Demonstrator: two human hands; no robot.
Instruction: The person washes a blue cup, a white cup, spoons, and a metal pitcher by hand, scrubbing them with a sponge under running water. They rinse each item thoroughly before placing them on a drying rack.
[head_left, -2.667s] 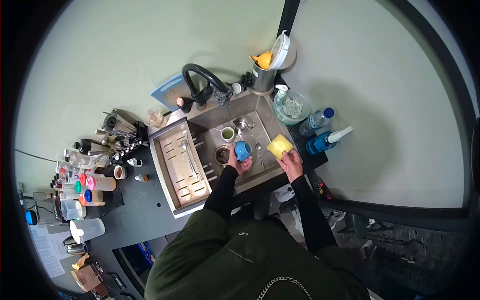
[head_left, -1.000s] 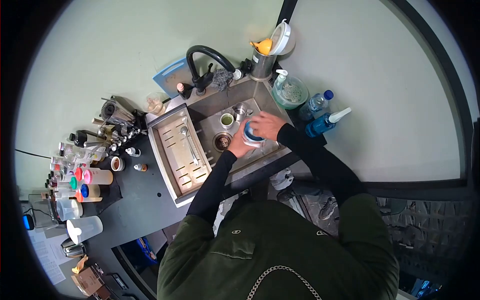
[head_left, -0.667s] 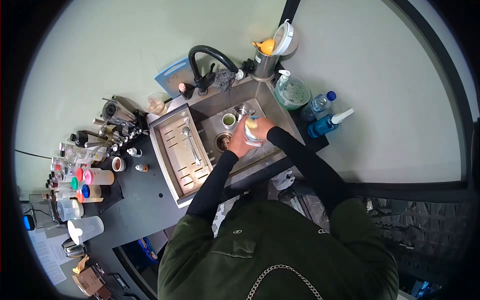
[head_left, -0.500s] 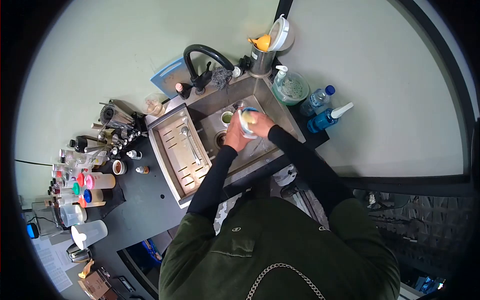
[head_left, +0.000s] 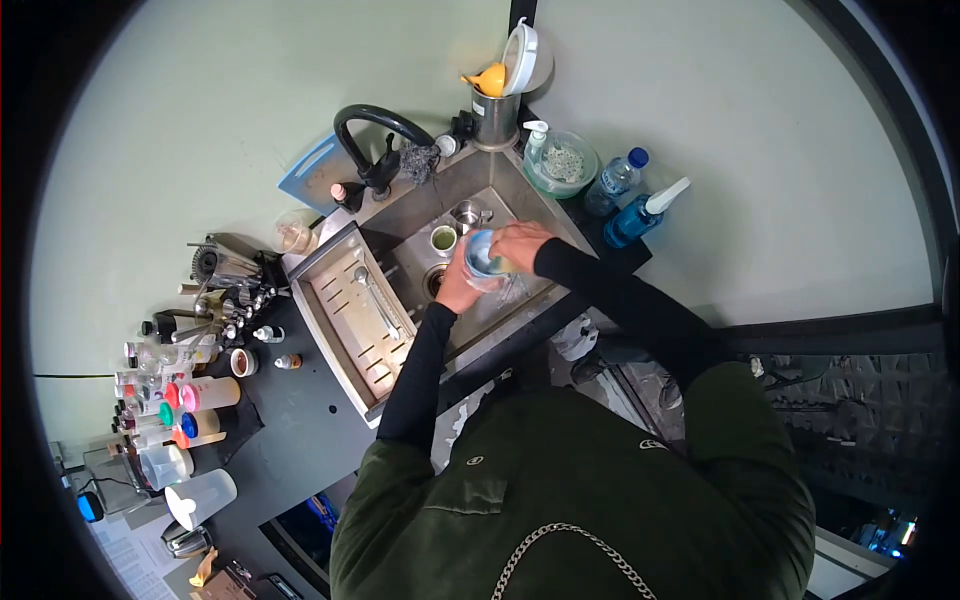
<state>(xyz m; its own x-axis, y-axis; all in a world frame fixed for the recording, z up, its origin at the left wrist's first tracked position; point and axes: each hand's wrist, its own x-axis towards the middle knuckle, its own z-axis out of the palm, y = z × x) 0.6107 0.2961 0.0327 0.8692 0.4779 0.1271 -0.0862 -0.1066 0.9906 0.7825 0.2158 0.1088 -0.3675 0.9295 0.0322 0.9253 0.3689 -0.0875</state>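
Note:
Over the sink (head_left: 505,185), my left hand (head_left: 458,290) is closed around a small bluish, see-through cup (head_left: 480,262), its mouth tilted up toward me. At the cup's right rim, my right hand (head_left: 520,243) has its fingers bent around a yellowish sponge (head_left: 508,266), which is mostly hidden. Just left of the cup stands a small white cup with green inside (head_left: 443,239). Behind it sits a small metal pitcher (head_left: 467,214). The drain lies partly hidden beside my left hand.
A slotted drying tray (head_left: 345,320) with a long spoon (head_left: 372,290) covers the sink's left part. The black faucet (head_left: 385,115) arches behind. A soap pump bottle (head_left: 536,140), a water bottle (head_left: 618,180) and a blue spray bottle (head_left: 635,218) stand right; several bottles crowd the left counter.
The cup has turned so that its bluish inside now shows. My right hand has shifted to its right rim, and the metal pitcher is more exposed. The whole view has shifted slightly.

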